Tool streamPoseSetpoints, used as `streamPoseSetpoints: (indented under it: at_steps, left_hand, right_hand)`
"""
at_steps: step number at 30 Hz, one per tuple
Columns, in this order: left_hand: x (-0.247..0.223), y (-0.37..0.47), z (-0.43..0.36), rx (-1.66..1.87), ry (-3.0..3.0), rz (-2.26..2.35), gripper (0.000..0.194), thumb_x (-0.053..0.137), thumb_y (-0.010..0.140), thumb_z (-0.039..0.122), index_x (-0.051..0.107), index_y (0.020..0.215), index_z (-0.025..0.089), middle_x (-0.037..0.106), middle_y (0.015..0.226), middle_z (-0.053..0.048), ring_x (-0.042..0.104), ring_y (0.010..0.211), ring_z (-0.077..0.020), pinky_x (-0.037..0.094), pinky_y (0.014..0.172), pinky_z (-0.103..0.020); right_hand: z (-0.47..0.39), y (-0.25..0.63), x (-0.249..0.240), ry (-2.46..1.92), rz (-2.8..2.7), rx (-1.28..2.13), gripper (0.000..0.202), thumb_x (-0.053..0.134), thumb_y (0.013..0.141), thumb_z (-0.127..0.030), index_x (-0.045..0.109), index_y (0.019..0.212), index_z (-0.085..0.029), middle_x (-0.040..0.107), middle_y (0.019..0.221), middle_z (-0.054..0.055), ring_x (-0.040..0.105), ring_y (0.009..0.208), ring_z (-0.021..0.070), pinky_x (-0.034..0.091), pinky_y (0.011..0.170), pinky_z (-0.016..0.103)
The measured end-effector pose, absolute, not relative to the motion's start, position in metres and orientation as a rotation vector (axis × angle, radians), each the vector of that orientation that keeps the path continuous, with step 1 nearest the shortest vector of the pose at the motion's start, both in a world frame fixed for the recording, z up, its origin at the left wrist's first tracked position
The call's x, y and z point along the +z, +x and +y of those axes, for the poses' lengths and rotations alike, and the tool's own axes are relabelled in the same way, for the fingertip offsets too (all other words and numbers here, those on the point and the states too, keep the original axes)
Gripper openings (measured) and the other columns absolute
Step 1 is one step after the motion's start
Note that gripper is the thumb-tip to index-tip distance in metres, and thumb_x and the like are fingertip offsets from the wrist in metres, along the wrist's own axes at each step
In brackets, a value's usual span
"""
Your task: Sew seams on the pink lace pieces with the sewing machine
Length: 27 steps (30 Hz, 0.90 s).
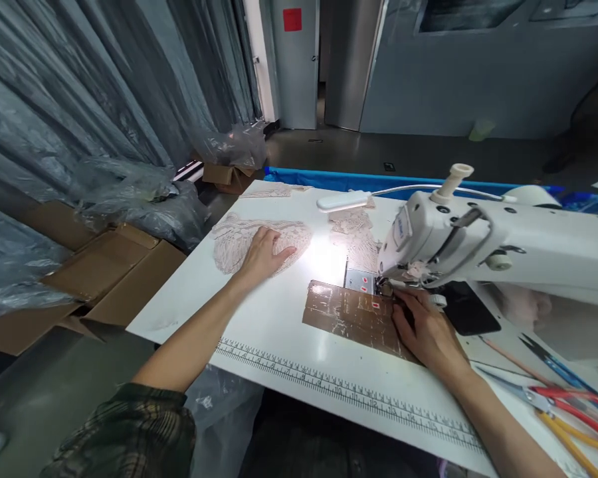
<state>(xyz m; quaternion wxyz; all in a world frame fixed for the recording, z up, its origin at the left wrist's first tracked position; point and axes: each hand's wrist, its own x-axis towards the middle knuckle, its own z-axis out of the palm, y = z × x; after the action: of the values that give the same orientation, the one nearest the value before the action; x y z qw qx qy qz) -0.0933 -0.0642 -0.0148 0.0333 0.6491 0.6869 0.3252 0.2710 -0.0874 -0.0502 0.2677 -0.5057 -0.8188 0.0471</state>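
Grey room, pleated grey curtain at left, grey door with a red square at the back, open cardboard box and crumpled clear plastic on the floor to the left. White surface in front, ruler scale along its near edge, blue sheeting behind it. White sewing machine on the right, white lamp lighting the middle.

Left hand palm down on a pale pink lace piece, left of the machine; fingers loosely spread, thumb out to the side, pressing on it rather than gripping. Lace lies flat on the surface, partly under the hand. Right hand at the needle area, fingers bent, tips by the presser foot; can't tell how far apart they are or if they have hold of anything. Brown taped sheet just beside it, next to the metal plate. More lace beyond that plate, another lace strip near the far edge. Black phone under the machine arm, red-handled tool at far right
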Motion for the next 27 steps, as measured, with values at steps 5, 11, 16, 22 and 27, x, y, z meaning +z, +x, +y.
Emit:
streamPoseSetpoints:
  at_steps: [5, 11, 16, 22, 27]
  left_hand:
    - [-0.016, -0.09, -0.064, 1.04, 1.997, 2.067, 0.021, 0.059, 0.089, 0.029, 0.054, 0.071, 0.019, 0.054, 0.084, -0.003, 0.058, 0.078, -0.0183, 0.052, 0.08, -0.035]
    - [-0.012, -0.093, -0.064, 1.141, 1.982, 2.024, 0.022, 0.055, 0.085, 0.02, 0.054, 0.063, 0.019, 0.06, 0.083, -0.004, 0.059, 0.072, -0.0164, 0.05, 0.07, -0.031]
    - [-0.007, -0.068, -0.074, 1.172, 2.063, 1.813, 0.02, 0.053, 0.083, 0.016, 0.055, 0.063, 0.017, 0.066, 0.08, -0.004, 0.06, 0.068, -0.0138, 0.049, 0.06, -0.027]
    - [-0.006, -0.015, -0.1, 0.914, 2.358, 0.959, 0.018, 0.059, 0.094, 0.031, 0.067, 0.089, 0.015, 0.072, 0.099, -0.008, 0.067, 0.079, -0.0129, 0.056, 0.065, -0.026]
    - [-0.008, -0.039, -0.088, 0.816, 2.558, 1.424, 0.022, 0.043, 0.1, 0.024, 0.063, 0.103, 0.014, 0.067, 0.106, -0.012, 0.062, 0.098, -0.021, 0.055, 0.083, -0.04]
  right_hand:
    - [-0.086, 0.272, -0.05, -1.347, -2.198, 0.142, 0.037, 0.042, 0.093, -0.032, 0.064, 0.12, -0.02, 0.067, 0.113, 0.018, 0.066, 0.102, 0.0359, 0.056, 0.082, 0.053]
    - [-0.086, 0.273, -0.048, -1.302, -2.207, 0.17, 0.037, 0.043, 0.092, -0.031, 0.064, 0.122, -0.023, 0.07, 0.103, 0.016, 0.066, 0.105, 0.0366, 0.055, 0.085, 0.055]
    - [-0.084, 0.273, -0.051, -1.34, -2.219, 0.126, 0.036, 0.041, 0.093, -0.033, 0.065, 0.116, -0.02, 0.069, 0.102, 0.017, 0.067, 0.098, 0.0362, 0.056, 0.081, 0.054]
    - [-0.083, 0.271, -0.049, -1.379, -2.224, 0.123, 0.037, 0.042, 0.092, -0.033, 0.065, 0.115, -0.016, 0.068, 0.11, 0.018, 0.067, 0.095, 0.0333, 0.058, 0.079, 0.05]
    - [-0.085, 0.269, -0.043, -1.376, -2.196, 0.16, 0.036, 0.042, 0.092, -0.033, 0.065, 0.114, -0.016, 0.066, 0.111, 0.017, 0.066, 0.096, 0.0316, 0.057, 0.081, 0.048]
